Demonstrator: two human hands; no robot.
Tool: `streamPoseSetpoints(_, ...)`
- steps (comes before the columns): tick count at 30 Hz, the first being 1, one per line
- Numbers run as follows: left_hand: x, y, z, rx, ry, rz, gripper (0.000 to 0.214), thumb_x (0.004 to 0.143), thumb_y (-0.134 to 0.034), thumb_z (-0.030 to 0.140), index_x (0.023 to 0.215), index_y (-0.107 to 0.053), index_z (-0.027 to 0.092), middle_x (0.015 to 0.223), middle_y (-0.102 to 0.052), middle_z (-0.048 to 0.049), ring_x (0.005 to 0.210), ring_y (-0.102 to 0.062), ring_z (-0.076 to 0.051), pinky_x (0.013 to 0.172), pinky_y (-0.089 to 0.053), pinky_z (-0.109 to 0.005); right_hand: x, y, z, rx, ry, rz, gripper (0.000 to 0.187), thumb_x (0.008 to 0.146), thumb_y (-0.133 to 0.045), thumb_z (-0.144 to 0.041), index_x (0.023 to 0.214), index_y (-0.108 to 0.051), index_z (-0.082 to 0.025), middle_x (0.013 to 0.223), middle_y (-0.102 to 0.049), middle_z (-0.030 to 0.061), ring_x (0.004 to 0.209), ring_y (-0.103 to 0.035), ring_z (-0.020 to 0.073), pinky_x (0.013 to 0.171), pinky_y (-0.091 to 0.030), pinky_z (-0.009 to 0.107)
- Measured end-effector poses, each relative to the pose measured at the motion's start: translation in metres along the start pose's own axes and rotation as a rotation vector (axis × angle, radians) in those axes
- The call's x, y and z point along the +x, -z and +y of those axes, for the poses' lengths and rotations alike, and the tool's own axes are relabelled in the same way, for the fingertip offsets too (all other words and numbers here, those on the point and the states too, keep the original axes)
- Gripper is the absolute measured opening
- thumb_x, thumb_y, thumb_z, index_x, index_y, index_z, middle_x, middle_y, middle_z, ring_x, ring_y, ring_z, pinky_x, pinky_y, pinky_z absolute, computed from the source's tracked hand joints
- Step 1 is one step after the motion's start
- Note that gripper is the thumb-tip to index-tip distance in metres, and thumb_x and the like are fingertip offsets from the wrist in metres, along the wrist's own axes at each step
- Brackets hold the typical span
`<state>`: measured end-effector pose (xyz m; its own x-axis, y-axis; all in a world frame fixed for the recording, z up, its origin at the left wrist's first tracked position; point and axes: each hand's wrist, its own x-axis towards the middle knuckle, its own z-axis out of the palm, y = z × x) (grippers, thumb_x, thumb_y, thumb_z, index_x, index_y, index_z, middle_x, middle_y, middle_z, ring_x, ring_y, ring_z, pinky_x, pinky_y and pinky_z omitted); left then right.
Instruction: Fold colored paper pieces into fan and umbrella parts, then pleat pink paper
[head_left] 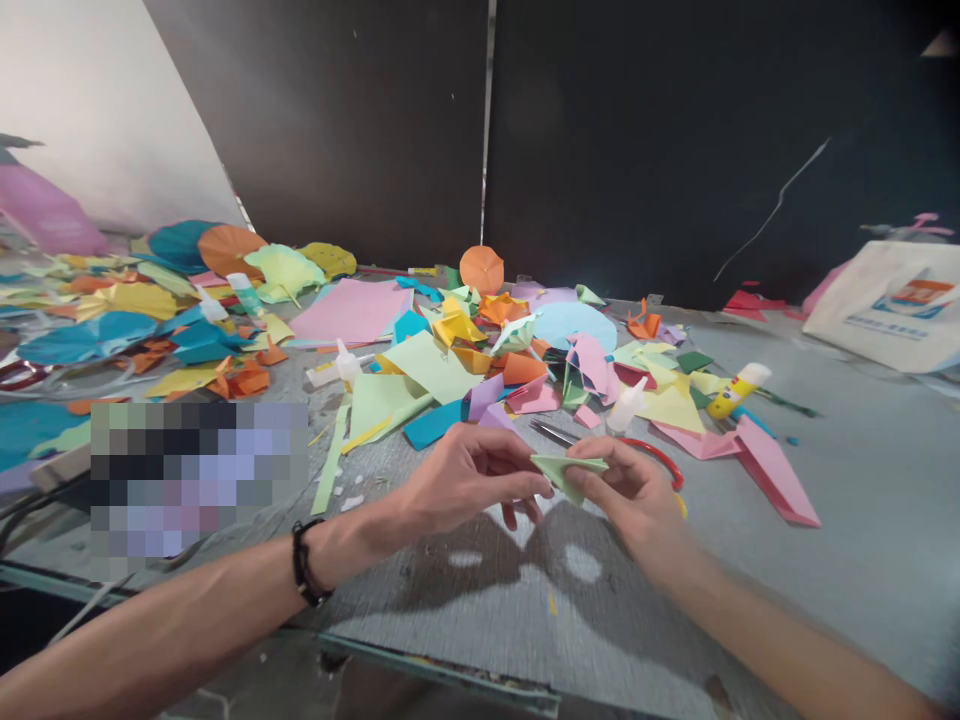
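Two hands held one small piece of pale green paper (568, 473) above the tabletop (862, 480), toward its near edge. The left hand (469, 480), with a black beaded bracelet (304, 562) on its wrist, pinched one end of the piece between thumb and fingertips. The right hand (622, 490) gripped the other end, with its thumb on top and fingers curled beneath. The piece appeared folded and narrowed to a point at its lower edge, though the number of creases could not be told. As far as could be seen, this one piece was in work, while a great deal of paper lay in heaps beyond it, including a flat pink sheet (350, 310) and many folded or cut scraps. Just ahead of the hands lay steel tweezers (553, 432) and a red loop (660, 462), with a small glue bottle (626, 405) nearby and a yellow glue stick (739, 390) further right.
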<state>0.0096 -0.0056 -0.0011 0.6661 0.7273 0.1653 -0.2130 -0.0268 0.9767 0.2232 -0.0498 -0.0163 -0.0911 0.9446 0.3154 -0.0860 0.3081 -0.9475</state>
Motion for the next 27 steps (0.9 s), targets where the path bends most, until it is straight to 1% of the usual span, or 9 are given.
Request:
streamPoseSetpoints(3,-0.0026,-0.0019,0.0022,0.105,-0.008,0.044,0.026,0.091,-0.076,0.034,0.087,-0.076,0.009,0.071,-0.074,-0.0075,0.062,-0.074,-0.016,0.05,-0.058,-0.019,0.0007,-0.0028,-0.0027,0.001,0.029,-0.023,0.019,0.087,-0.084,-0.029,0.079,-0.07,-0.021,0.085,-0.065,0.0006,0.074,-0.061,0.012,0.065,-0.051,0.02)
streamPoseSetpoints(7,-0.0066,-0.0029,0.0058,0.257,-0.057,0.089,0.026,0.094,-0.072,0.035,0.09,-0.075,0.009,0.07,-0.072,-0.0079,0.062,-0.072,-0.016,0.05,-0.057,-0.019,0.0,-0.0059,-0.0056,-0.018,0.058,-0.055,0.021,0.089,-0.083,-0.026,0.077,-0.067,-0.021,0.086,-0.066,0.0002,0.076,-0.063,0.0123,0.069,-0.052,0.021)
streamPoseSetpoints(9,-0.0077,-0.0021,0.0069,0.299,-0.093,0.088,0.025,0.095,-0.07,0.034,0.092,-0.074,0.01,0.073,-0.072,-0.0077,0.063,-0.072,-0.016,0.05,-0.056,-0.019,-0.0013,-0.006,-0.0052,-0.043,0.084,-0.067,0.017,0.09,-0.082,-0.027,0.08,-0.069,-0.022,0.085,-0.067,0.0003,0.079,-0.064,0.0129,0.071,-0.053,0.021)
streamPoseSetpoints(11,-0.0081,-0.0007,0.0075,0.313,-0.114,0.082,0.024,0.096,-0.068,0.033,0.092,-0.074,0.01,0.075,-0.071,-0.0072,0.063,-0.071,-0.015,0.049,-0.055,-0.019,-0.0025,-0.0052,-0.0041,-0.069,0.093,-0.07,0.009,0.092,-0.08,-0.03,0.088,-0.073,-0.024,0.088,-0.068,0.0009,0.081,-0.065,0.0134,0.072,-0.053,0.021)
streamPoseSetpoints(14,-0.0077,0.001,0.0074,0.284,-0.114,0.061,0.026,0.097,-0.068,0.036,0.091,-0.073,0.011,0.072,-0.07,-0.0063,0.059,-0.067,-0.013,0.049,-0.052,-0.018,-0.0035,-0.004,-0.0033,-0.092,0.087,-0.074,0.008,0.096,-0.075,-0.033,0.093,-0.075,-0.025,0.09,-0.069,0.0018,0.08,-0.064,0.0134,0.07,-0.052,0.021)
streamPoseSetpoints(18,-0.0074,0.001,0.0037,0.206,-0.084,0.042,0.028,0.096,-0.07,0.04,0.091,-0.071,0.012,0.067,-0.068,-0.0049,0.055,-0.064,-0.012,0.046,-0.05,-0.018,-0.0034,-0.0042,-0.0054,-0.077,0.094,-0.086,0.016,0.098,-0.073,-0.032,0.084,-0.073,-0.023,0.085,-0.067,0.0011,0.077,-0.061,0.0132,0.067,-0.05,0.021)
streamPoseSetpoints(22,-0.0076,-0.0006,0.0009,0.16,-0.059,0.049,0.029,0.095,-0.072,0.042,0.094,-0.071,0.013,0.065,-0.066,-0.0031,0.052,-0.063,-0.012,0.043,-0.049,-0.017,-0.0047,-0.006,-0.0076,-0.097,0.109,-0.089,0.018,0.099,-0.072,-0.03,0.082,-0.071,-0.022,0.083,-0.067,0.0016,0.076,-0.062,0.0142,0.067,-0.051,0.023)
streamPoseSetpoints(24,-0.0076,-0.0012,0.0021,0.13,-0.059,0.056,0.03,0.095,-0.072,0.042,0.09,-0.071,0.013,0.064,-0.065,-0.0027,0.052,-0.062,-0.011,0.043,-0.049,-0.017,-0.0062,-0.0073,-0.0075,-0.109,0.119,-0.077,0.015,0.098,-0.073,-0.03,0.085,-0.072,-0.023,0.084,-0.068,0.0018,0.076,-0.063,0.0148,0.067,-0.052,0.024)
streamPoseSetpoints(27,-0.0073,-0.0011,0.0063,0.057,-0.054,0.086,0.03,0.093,-0.074,0.04,0.084,-0.072,0.012,0.064,-0.066,-0.0033,0.052,-0.061,-0.011,0.044,-0.05,-0.018,-0.0085,-0.0098,-0.007,-0.135,0.136,-0.025,0.008,0.094,-0.078,-0.03,0.09,-0.074,-0.024,0.084,-0.069,0.0019,0.076,-0.064,0.0154,0.067,-0.054,0.024)
